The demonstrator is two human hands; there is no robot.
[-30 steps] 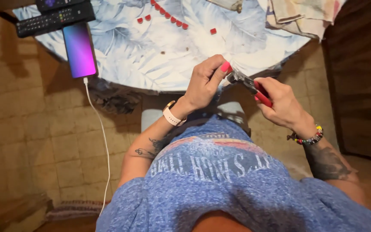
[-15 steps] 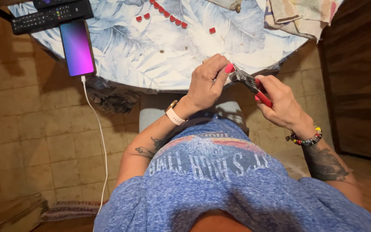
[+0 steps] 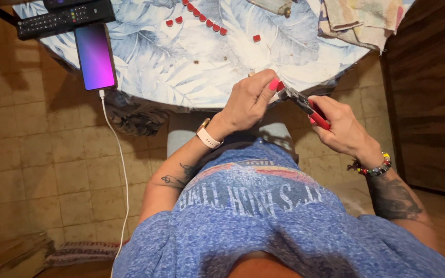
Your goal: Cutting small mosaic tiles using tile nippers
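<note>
Head view: two hands work red-handled pliers [image 3: 305, 105] just off the table [image 3: 181, 77] edge.
Right hand [image 3: 343, 128] grips the handles; left hand [image 3: 251, 100] fingers pinch together at the plier tip.

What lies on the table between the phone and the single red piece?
In the head view, a row of small red pieces lies between the phone and the single red piece.

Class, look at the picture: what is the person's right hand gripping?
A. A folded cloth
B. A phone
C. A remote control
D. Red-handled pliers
D. The right hand is closed around the red-handled pliers, whose metal tip meets the fingertips of the left hand; the phone and the remote control lie on the table.
</note>
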